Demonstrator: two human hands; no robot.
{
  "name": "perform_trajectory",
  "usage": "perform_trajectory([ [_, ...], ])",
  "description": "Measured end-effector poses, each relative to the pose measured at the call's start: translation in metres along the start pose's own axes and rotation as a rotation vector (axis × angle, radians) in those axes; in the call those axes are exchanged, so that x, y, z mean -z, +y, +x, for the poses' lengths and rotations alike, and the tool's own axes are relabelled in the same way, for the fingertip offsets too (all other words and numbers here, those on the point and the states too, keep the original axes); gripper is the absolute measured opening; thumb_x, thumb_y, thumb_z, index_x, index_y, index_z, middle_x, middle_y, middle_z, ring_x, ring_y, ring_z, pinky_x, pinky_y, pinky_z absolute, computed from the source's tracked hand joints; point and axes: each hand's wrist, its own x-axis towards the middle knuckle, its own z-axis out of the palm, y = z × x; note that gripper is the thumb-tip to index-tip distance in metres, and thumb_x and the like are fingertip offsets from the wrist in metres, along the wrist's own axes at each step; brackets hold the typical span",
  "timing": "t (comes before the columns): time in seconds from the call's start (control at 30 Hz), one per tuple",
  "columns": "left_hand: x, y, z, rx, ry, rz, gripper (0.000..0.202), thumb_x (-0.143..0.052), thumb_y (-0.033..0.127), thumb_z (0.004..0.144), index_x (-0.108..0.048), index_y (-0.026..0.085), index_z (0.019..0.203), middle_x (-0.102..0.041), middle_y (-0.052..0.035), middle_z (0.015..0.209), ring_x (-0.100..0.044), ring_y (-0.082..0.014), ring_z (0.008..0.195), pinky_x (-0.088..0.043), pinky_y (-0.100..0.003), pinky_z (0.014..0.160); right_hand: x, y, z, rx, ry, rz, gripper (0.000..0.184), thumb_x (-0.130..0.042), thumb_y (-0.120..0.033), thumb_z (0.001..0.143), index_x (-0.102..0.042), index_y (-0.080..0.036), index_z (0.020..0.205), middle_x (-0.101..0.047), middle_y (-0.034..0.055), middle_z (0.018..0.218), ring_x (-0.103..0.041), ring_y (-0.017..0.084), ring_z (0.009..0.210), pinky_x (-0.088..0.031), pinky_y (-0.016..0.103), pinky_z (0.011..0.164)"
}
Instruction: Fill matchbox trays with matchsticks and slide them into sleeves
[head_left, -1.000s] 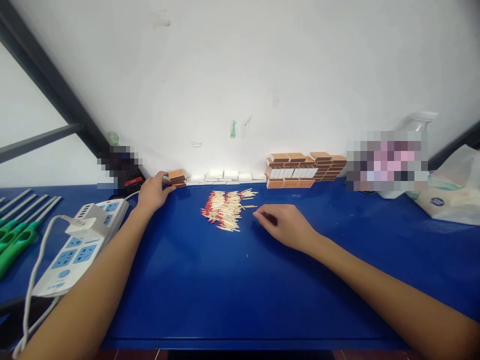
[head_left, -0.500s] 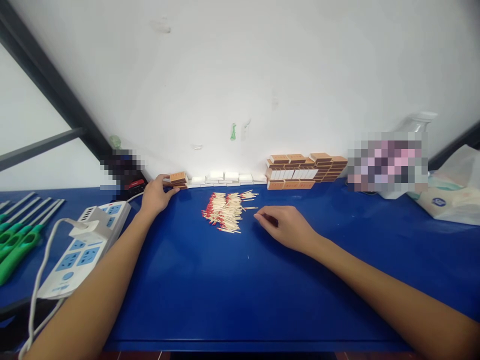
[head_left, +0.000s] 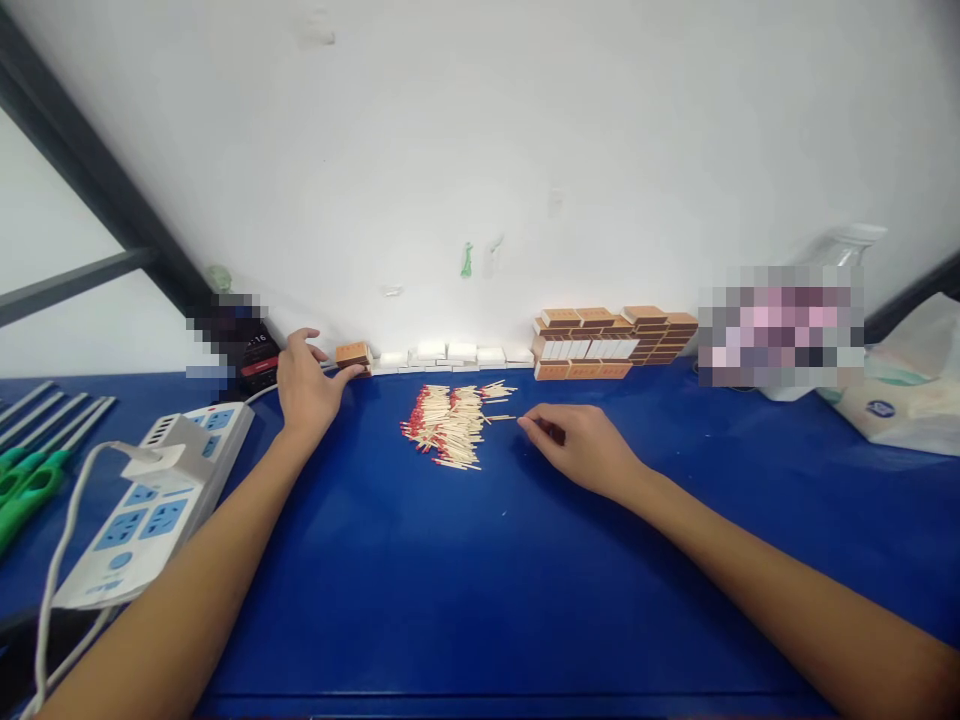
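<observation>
My left hand (head_left: 309, 388) has its thumb and fingers apart beside a small stack of brown matchboxes (head_left: 352, 355) at the wall. The thumb tip is close to the stack; whether it touches, I cannot tell. White matchbox trays (head_left: 447, 355) sit in a low row to the right of that stack. In front of them lies a loose pile of red-tipped matches (head_left: 450, 425). My right hand (head_left: 581, 445) rests low over the blue table just right of the pile, fingers curled and fingertips pinched together. What is between those fingertips, if anything, is hidden.
A larger stack of matchboxes (head_left: 585, 370) stands against the wall at right. On the left lie a white power strip (head_left: 161, 520) with a cable and several green-handled scissors (head_left: 37, 480). A tissue pack (head_left: 900, 400) sits far right on the blue table (head_left: 480, 590).
My left hand has let go of the brown matchbox stack and spread its fingers, moving slightly left. My right hand has shifted little and stays pinched. The view has moved slightly.
</observation>
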Motion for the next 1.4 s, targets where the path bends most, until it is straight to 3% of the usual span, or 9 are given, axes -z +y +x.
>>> perform_trajectory([
  [0.1, 0.004, 0.016, -0.001, -0.18, 0.087, 0.037, 0.055, -0.084, 0.04, 0.085, -0.058, 0.019, 0.129, -0.062, -0.009, 0.101, -0.058, -0.0311, 0.102, -0.047, -0.045, 0.093, -0.001, 0.001, 0.0, -0.006, -0.016, 0.001, 0.033, -0.051, -0.039, 0.104, -0.07, -0.022, 0.084, -0.068, 0.0004, 0.068, -0.057, 0.016, 0.06, -0.036, 0.03, 0.06],
  [0.2, 0.002, 0.029, -0.001, -0.403, -0.054, 0.16, 0.018, -0.066, 0.036, 0.098, -0.071, 0.021, 0.106, -0.061, -0.0132, 0.104, -0.055, -0.0345, 0.106, -0.044, -0.05, 0.093, -0.002, 0.0, -0.001, -0.001, -0.031, 0.012, 0.032, -0.051, -0.038, 0.105, -0.069, -0.022, 0.083, -0.068, 0.0001, 0.069, -0.057, 0.016, 0.06, -0.036, 0.03, 0.061],
  [0.3, -0.004, 0.038, -0.001, -0.527, -0.196, 0.268, 0.014, -0.062, 0.023, 0.098, -0.076, 0.019, 0.099, -0.063, -0.0183, 0.116, -0.051, -0.0399, 0.12, -0.041, -0.056, 0.097, -0.002, -0.001, -0.002, 0.007, -0.027, 0.008, 0.033, -0.052, -0.038, 0.105, -0.068, -0.021, 0.081, -0.066, -0.0003, 0.067, -0.055, 0.015, 0.059, -0.035, 0.03, 0.06],
  [0.43, -0.011, 0.041, -0.002, -0.578, -0.226, 0.269, 0.017, -0.059, 0.015, 0.097, -0.076, 0.015, 0.098, -0.055, -0.0219, 0.144, -0.039, -0.0426, 0.141, -0.032, -0.061, 0.111, -0.002, -0.002, -0.002, 0.017, -0.01, 0.02, 0.032, -0.052, -0.037, 0.105, -0.069, -0.021, 0.082, -0.066, 0.0002, 0.068, -0.057, 0.016, 0.06, -0.036, 0.029, 0.061],
  [0.7, 0.006, 0.055, 0.004, -0.573, -0.197, 0.226, 0.023, -0.052, 0.018, 0.103, -0.073, 0.016, 0.093, -0.057, -0.0213, 0.146, -0.04, -0.043, 0.144, -0.033, -0.062, 0.112, 0.001, -0.001, 0.0, 0.013, 0.007, 0.018, 0.032, -0.05, -0.037, 0.105, -0.071, -0.022, 0.085, -0.067, 0.0005, 0.068, -0.058, 0.016, 0.059, -0.037, 0.03, 0.06],
  [0.83, 0.035, 0.092, -0.025, -0.573, -0.281, -0.066, 0.01, -0.059, 0.023, 0.102, -0.067, 0.019, 0.099, -0.068, -0.0139, 0.128, -0.054, -0.0345, 0.128, -0.042, -0.055, 0.105, 0.003, 0.004, 0.001, -0.004, 0.025, 0.01, 0.028, -0.052, -0.035, 0.104, -0.071, -0.022, 0.088, -0.069, 0.0013, 0.074, -0.059, 0.016, 0.063, -0.04, 0.031, 0.063],
  [1.03, 0.055, 0.146, -0.111, -0.77, -0.654, -0.507, 0.008, -0.06, 0.028, 0.103, -0.062, 0.021, 0.104, -0.072, -0.0065, 0.112, -0.06, -0.0258, 0.115, -0.046, -0.043, 0.104, -0.002, 0.017, 0.018, 0.038, -0.066, 0.07, 0.025, -0.068, -0.034, 0.097, -0.069, -0.021, 0.118, -0.067, 0.006, 0.099, -0.059, 0.018, 0.078, -0.048, 0.032, 0.074],
  [1.17, 0.048, 0.144, -0.138, -0.804, -0.682, -0.641, 0.026, -0.069, 0.026, 0.097, -0.061, 0.02, 0.12, -0.074, -0.006, 0.112, -0.061, -0.0257, 0.113, -0.048, -0.041, 0.102, -0.01, 0.023, 0.034, 0.076, -0.138, 0.085, 0.015, -0.069, -0.033, 0.097, -0.071, -0.022, 0.107, -0.062, 0.0046, 0.098, -0.057, 0.016, 0.076, -0.048, 0.029, 0.074],
  [1.4, 0.043, 0.13, -0.133, -0.731, -0.677, -0.578, 0.036, -0.068, 0.032, 0.098, -0.059, 0.021, 0.132, -0.073, -0.0084, 0.111, -0.063, -0.0271, 0.111, -0.052, -0.044, 0.101, -0.018, 0.031, 0.051, 0.044, -0.166, 0.003, 0.009, -0.059, -0.021, 0.101, -0.064, -0.019, 0.094, -0.062, 0.0042, 0.09, -0.057, 0.017, 0.077, -0.043, 0.028, 0.072],
])
